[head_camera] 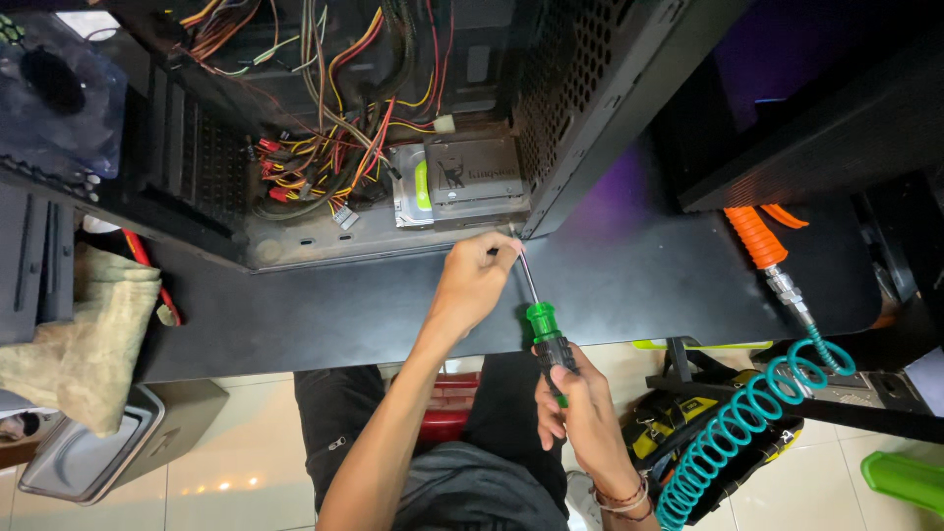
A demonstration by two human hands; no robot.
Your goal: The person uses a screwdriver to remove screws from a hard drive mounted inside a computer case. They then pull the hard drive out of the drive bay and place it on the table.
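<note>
We look down on one open black metal computer case (pixel 590 88) lying on the black counter (pixel 629 275), and we place everything else from that case. Inside it, near its lower edge, sits one flat grey rectangular drive (pixel 472 182) bearing a grey label with dark print and a small green strip at its left end. Left of the drive spreads a tangle of red, yellow and black wires (pixel 324 147) with red plugs.

At the case's lower edge, just below the drive, our left hand (pixel 472 285) pinches the thin steel shaft near its tip; that grip is narrow, fingertips closed around the metal. The shaft belongs to one screwdriver with a clear green and black handle (pixel 544 329), which slants down and away from the case, over the counter's near edge. Our right hand (pixel 580 403) wraps the black lower part of that handle in a closed grip, so the tool lies between the two hands, tip toward the case, handle toward us.

Right of the case, one orange ribbed air tool (pixel 757 236) rests on the counter, joined to one coiled teal hose (pixel 737 433) that hangs below the counter. Left of the case, one crumpled beige cloth (pixel 79 334) drapes over the counter edge, above one grey plastic bin (pixel 88 452) on the tiled floor.
</note>
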